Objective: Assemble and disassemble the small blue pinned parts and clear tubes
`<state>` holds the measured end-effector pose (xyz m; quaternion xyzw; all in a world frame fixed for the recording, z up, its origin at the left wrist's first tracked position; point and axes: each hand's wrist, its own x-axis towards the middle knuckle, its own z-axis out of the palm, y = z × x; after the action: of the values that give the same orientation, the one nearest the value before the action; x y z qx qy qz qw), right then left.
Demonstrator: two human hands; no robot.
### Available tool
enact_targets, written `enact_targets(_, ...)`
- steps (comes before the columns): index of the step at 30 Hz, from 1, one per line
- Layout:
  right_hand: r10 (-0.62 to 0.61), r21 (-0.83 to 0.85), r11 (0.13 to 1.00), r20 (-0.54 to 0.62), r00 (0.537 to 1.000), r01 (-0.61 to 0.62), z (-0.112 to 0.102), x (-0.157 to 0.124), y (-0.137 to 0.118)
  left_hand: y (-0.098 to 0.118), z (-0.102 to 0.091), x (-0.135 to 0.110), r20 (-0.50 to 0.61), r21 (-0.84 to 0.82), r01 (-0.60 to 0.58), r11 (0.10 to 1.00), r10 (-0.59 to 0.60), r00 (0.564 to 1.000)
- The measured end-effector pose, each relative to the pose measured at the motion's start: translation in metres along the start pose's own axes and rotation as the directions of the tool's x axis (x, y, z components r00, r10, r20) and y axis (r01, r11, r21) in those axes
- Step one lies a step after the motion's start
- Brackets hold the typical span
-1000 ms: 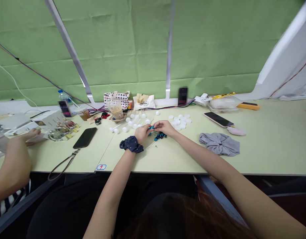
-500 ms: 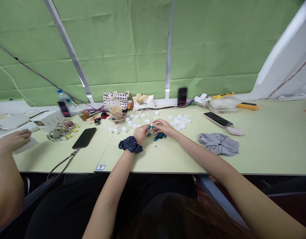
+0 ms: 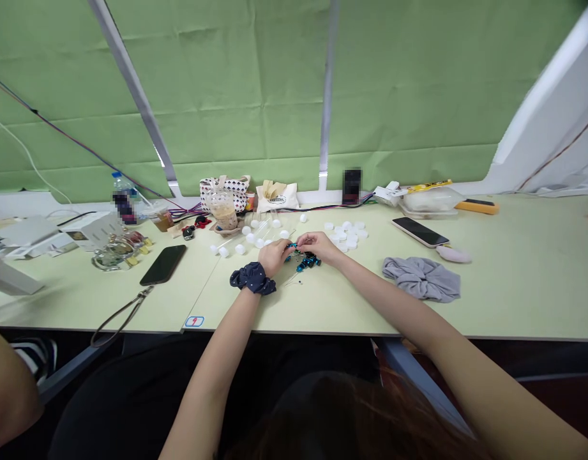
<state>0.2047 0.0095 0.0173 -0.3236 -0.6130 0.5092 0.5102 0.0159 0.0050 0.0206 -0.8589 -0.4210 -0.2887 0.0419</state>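
Note:
Over the pale table, my left hand (image 3: 273,257), with a dark blue dotted scrunchie (image 3: 253,278) at its wrist, is closed at the fingertips on a small shiny blue piece (image 3: 292,246). Facing it, my right hand (image 3: 318,246) pinches its thumb and fingers together close to the same piece. What the right fingertips hold is too small to make out. Just below the hands lies a cluster of shiny blue and black small parts (image 3: 309,262), with a thin wire-like strand beside it. Clear tubes (image 3: 232,241) with white ends lie left of my hands. Several loose white caps (image 3: 346,235) lie behind my right hand.
A black phone (image 3: 163,265) with a strap lies left. A grey fabric band (image 3: 422,278) and another phone (image 3: 421,232) lie right. An iced drink cup (image 3: 223,209) stands at the back. At far left, another person's arm (image 3: 9,383) is beside a white box (image 3: 11,276).
My right fingers have drawn closer together into a pinch, while my left hand stays nearly in place. The other person's hand at far left has moved back, mostly out of view.

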Motion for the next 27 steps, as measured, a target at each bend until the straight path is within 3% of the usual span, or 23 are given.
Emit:
enact_targets(6,0.275,0.036,0.961,0.014,0.961,-0.275,0.0023,-0.0004,0.0003,-0.0012,-0.0017,-0.0008,0.000,-0.021,-0.015,1.000,0.015,1.000)
enact_targets(10,0.135,0.081,0.987,0.036,0.990,-0.138,-0.0001,-0.0016,-0.0002,-0.0023,-0.0017,-0.0012,-0.009,-0.034,-0.017,0.999,0.016,1.000)
enact_targets(15,0.245,0.086,0.965,0.027,0.969,-0.247,0.0024,0.0001,-0.0010,-0.0013,-0.0020,-0.0008,-0.017,-0.048,-0.035,0.998,0.034,0.999)
enact_targets(19,0.125,0.106,0.987,-0.040,0.991,-0.120,0.0064,0.0018,-0.0019,-0.0004,-0.0036,-0.0006,-0.024,-0.044,-0.015,0.999,0.014,1.000)
enact_targets(23,0.284,0.106,0.953,0.028,0.958,-0.285,0.0056,0.0015,-0.0027,0.0003,-0.0049,-0.0007,-0.036,-0.047,-0.003,0.999,0.001,0.999)
enact_targets(27,0.155,0.114,0.982,-0.043,0.987,-0.149,0.0039,0.0005,-0.0034,-0.0010,-0.0045,-0.0010,-0.036,-0.055,0.001,0.999,-0.003,0.999)
